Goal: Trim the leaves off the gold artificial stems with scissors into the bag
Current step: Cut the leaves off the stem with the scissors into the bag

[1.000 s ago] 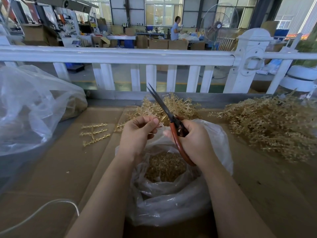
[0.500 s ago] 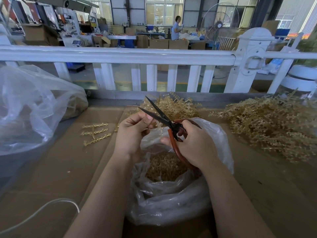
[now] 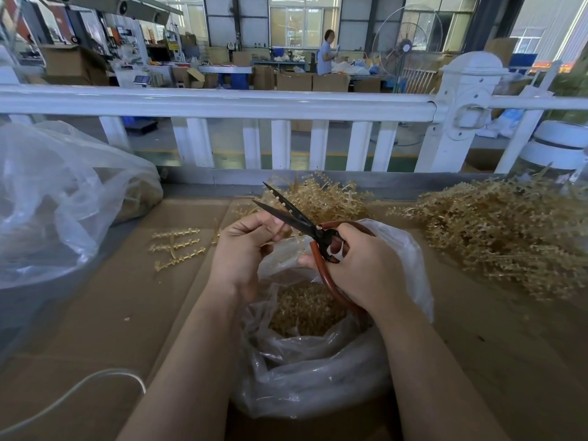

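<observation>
Your right hand (image 3: 359, 268) grips the scissors (image 3: 305, 227), blades now parted at centre frame, your left hand (image 3: 246, 246) pinching a gold stem (image 3: 294, 238) above the bag (image 3: 318, 370), ready for another snip.

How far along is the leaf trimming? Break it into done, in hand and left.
Done: the clear bag under the hands already holds a layer of gold cuttings. In hand: the left hand pinches a stem while the right hand holds the scissors, blades open. Left: a big heap of gold stems on the right and a smaller pile behind look untrimmed.
</observation>
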